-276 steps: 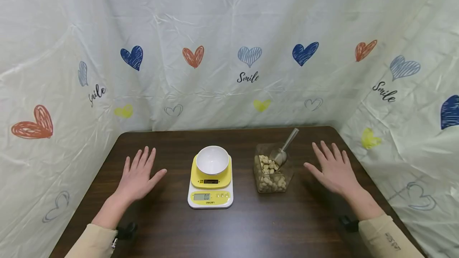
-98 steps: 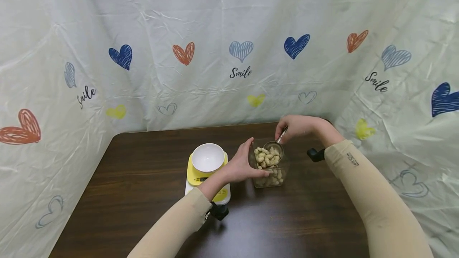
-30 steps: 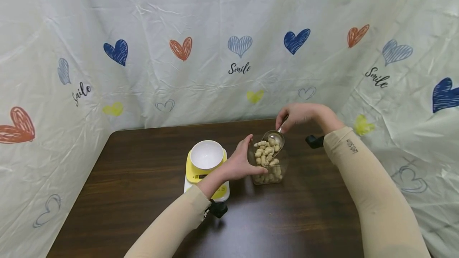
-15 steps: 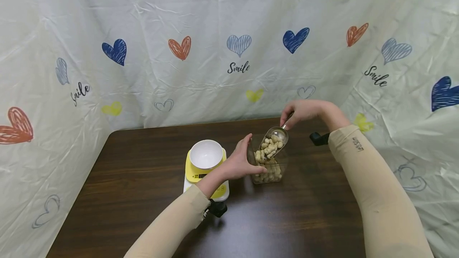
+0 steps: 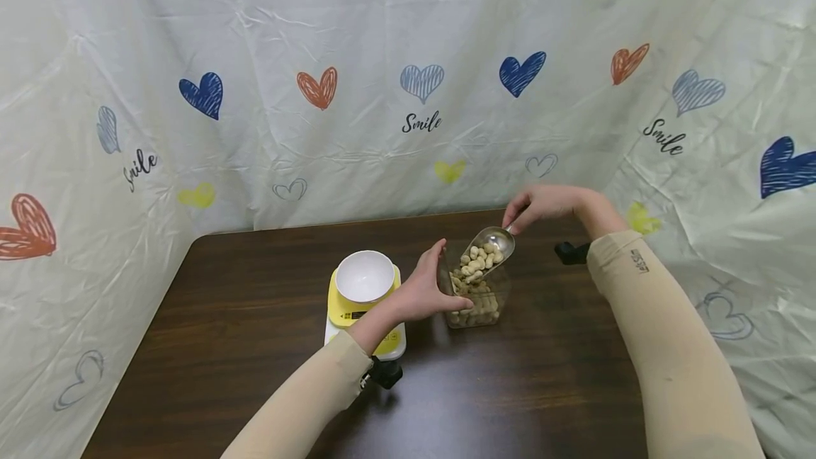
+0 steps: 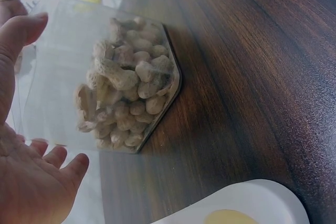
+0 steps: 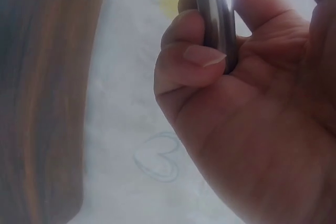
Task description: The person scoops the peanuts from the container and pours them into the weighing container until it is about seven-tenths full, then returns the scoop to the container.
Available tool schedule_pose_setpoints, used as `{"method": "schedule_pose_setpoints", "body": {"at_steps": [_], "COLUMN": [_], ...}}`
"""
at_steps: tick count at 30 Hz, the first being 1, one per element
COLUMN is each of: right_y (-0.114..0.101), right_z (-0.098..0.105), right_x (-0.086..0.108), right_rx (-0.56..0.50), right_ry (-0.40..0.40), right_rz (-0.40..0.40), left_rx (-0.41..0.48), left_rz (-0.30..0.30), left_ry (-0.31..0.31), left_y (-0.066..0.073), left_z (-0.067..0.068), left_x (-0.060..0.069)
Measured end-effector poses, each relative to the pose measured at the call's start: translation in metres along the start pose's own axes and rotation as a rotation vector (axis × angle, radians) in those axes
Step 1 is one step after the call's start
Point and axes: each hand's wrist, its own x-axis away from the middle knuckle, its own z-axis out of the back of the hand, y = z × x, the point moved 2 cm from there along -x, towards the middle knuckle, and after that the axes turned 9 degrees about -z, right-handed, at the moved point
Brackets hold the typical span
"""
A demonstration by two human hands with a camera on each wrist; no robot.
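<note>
My left hand (image 5: 425, 291) grips the left side of a clear container (image 5: 500, 303), thumb at the front wall and fingers at the back. Peanuts in shells (image 6: 128, 85) fill its lower part in the left wrist view. In my right hand (image 5: 550, 205) is the handle (image 7: 215, 19) of a metal scoop (image 5: 503, 240), fingers curled round it. The scoop holds several peanuts (image 5: 479, 261) and tilts down to the left over the container's opening. Left of the container, a white bowl (image 5: 365, 276) stands on a yellow and white scale (image 5: 338, 307), partly hidden behind my left wrist.
A dark brown wooden table (image 5: 242, 317) bears everything. Behind it and at both sides hangs a white curtain (image 5: 357, 161) with printed hearts and words. My left forearm (image 5: 306, 395) crosses in front of the scale.
Both hands came from lying apart at the table's sides to the container. Over the last second the scoop rose out of the peanuts with a load, and my right hand shifted slightly right.
</note>
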Motion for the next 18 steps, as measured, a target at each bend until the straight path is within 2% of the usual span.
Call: {"method": "schedule_pose_setpoints", "body": {"at_steps": [11,15,18], "right_y": [0.019,0.025,0.029], "right_z": [-0.009,-0.013,-0.016], "right_x": [0.008,0.010,0.012], "right_rx": [-0.043,-0.078,-0.087], "right_ry": [0.095,0.129,0.155], "right_rz": [0.022,0.032,0.029], "left_rx": [0.007,0.013,-0.002], "left_rz": [0.010,0.019,0.003], "left_ry": [-0.021,-0.023,-0.012], "left_y": [0.000,0.002,0.005], "left_z": [-0.001,0.001,0.007], "left_x": [0.002,0.007,0.014]}}
